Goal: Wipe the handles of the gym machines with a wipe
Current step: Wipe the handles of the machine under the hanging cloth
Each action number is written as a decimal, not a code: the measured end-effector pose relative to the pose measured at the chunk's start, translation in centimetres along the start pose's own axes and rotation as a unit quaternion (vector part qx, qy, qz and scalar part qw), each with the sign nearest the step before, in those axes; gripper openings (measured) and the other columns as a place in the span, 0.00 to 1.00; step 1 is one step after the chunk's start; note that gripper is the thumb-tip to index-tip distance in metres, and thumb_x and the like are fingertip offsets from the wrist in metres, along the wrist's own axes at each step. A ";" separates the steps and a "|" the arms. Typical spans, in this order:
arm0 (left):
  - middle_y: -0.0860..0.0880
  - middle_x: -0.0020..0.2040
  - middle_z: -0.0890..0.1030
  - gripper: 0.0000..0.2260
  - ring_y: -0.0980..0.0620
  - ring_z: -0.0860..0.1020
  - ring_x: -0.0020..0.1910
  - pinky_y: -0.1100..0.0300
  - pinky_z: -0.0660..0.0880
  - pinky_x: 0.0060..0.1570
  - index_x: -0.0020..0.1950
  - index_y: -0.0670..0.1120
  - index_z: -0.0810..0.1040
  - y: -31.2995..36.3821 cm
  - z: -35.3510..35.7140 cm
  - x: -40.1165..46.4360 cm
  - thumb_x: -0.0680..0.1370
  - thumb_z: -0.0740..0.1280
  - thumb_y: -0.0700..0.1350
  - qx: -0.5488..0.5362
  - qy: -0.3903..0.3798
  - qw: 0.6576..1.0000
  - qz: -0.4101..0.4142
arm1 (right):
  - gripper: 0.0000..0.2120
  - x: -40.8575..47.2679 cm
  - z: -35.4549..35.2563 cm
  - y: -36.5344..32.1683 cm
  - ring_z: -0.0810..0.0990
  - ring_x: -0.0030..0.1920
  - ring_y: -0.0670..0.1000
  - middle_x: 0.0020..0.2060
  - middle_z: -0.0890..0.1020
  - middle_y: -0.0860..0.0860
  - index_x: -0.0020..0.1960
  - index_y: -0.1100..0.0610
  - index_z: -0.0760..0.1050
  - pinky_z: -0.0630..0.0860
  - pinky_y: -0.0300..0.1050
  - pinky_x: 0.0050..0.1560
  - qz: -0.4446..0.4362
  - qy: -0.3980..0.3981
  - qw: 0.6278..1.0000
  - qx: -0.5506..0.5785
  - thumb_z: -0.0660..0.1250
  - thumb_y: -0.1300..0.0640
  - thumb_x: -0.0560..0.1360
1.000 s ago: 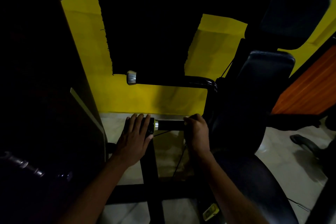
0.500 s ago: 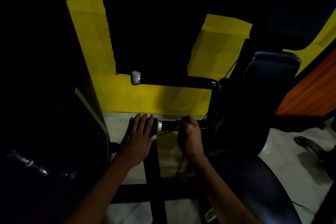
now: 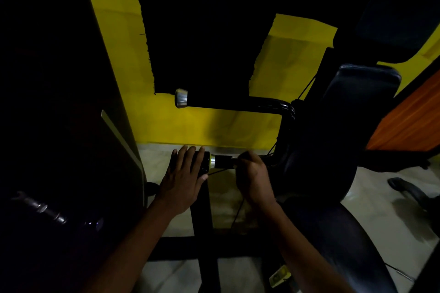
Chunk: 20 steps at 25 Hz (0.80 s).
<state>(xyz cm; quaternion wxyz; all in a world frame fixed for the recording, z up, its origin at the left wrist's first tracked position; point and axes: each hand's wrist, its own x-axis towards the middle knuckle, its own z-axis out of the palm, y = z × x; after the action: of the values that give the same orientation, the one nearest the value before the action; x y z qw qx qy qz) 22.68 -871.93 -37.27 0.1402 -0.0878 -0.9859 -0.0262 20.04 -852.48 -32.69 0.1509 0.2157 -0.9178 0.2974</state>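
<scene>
A black machine handle (image 3: 222, 161) with a silver ring near its end runs sideways at the middle of the view. My left hand (image 3: 183, 178) lies flat over the handle's dark end cap, fingers straight. My right hand (image 3: 252, 177) grips the handle bar further right, fingers curled round it. A wipe cannot be made out in the dim light. A second, higher handle (image 3: 228, 100) with a chrome end cap (image 3: 181, 98) sticks out to the left above them.
The machine's black padded seat (image 3: 345, 240) and back pads (image 3: 357, 112) fill the right side. A black frame bar (image 3: 204, 233) crosses the pale floor below my hands. A dark machine body (image 3: 59, 150) stands at the left; a yellow wall (image 3: 209, 126) lies behind.
My right hand has slid left along the lower handle, toward the silver ring. My left hand stays on the end cap.
</scene>
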 end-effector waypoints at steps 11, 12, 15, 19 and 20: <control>0.41 0.69 0.68 0.28 0.38 0.65 0.69 0.42 0.57 0.71 0.76 0.42 0.59 -0.1 -0.2 -0.1 0.80 0.51 0.56 -0.005 0.000 1.000 0.005 | 0.06 0.5 1.3 -1.8 0.78 0.38 0.53 0.40 0.79 0.56 0.45 0.63 0.81 0.78 0.44 0.37 -0.033 -0.031 0.999 0.006 0.68 0.70 0.71; 0.41 0.69 0.68 0.29 0.38 0.65 0.69 0.43 0.56 0.71 0.76 0.42 0.59 -0.1 -0.1 -0.1 0.80 0.50 0.57 -0.003 -0.001 1.000 0.004 | 0.07 0.3 0.7 -0.9 0.78 0.39 0.53 0.40 0.79 0.56 0.47 0.62 0.82 0.78 0.44 0.38 -0.023 -0.013 1.000 -0.011 0.70 0.70 0.70; 0.41 0.70 0.68 0.29 0.38 0.64 0.70 0.43 0.55 0.71 0.77 0.42 0.58 -0.1 -0.1 -0.1 0.80 0.50 0.57 0.000 0.001 1.000 0.003 | 0.09 1.1 0.6 0.2 0.78 0.40 0.55 0.42 0.79 0.57 0.46 0.62 0.81 0.78 0.49 0.38 0.037 0.039 0.998 -0.018 0.69 0.72 0.68; 0.41 0.70 0.67 0.28 0.38 0.63 0.70 0.42 0.55 0.71 0.77 0.43 0.57 -0.3 0.2 -0.3 0.80 0.51 0.56 -0.003 -0.002 1.000 0.015 | 0.08 1.9 3.3 -4.1 0.77 0.42 0.58 0.43 0.78 0.59 0.46 0.64 0.80 0.77 0.49 0.40 0.027 -0.015 0.999 -0.015 0.66 0.67 0.68; 0.41 0.70 0.68 0.28 0.38 0.63 0.70 0.42 0.55 0.71 0.77 0.43 0.58 -0.3 0.1 -0.2 0.80 0.51 0.56 -0.006 -0.002 1.000 0.016 | 0.09 1.4 3.3 -4.5 0.76 0.42 0.58 0.43 0.77 0.59 0.47 0.63 0.80 0.77 0.49 0.39 0.000 -0.032 0.998 -0.046 0.66 0.66 0.68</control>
<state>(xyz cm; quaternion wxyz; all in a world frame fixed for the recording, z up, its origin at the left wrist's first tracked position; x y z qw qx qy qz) 22.77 -872.28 -37.48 0.1384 -0.1039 -0.9845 -0.0296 20.50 -858.21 -32.55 0.1311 0.2181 -0.9348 0.2479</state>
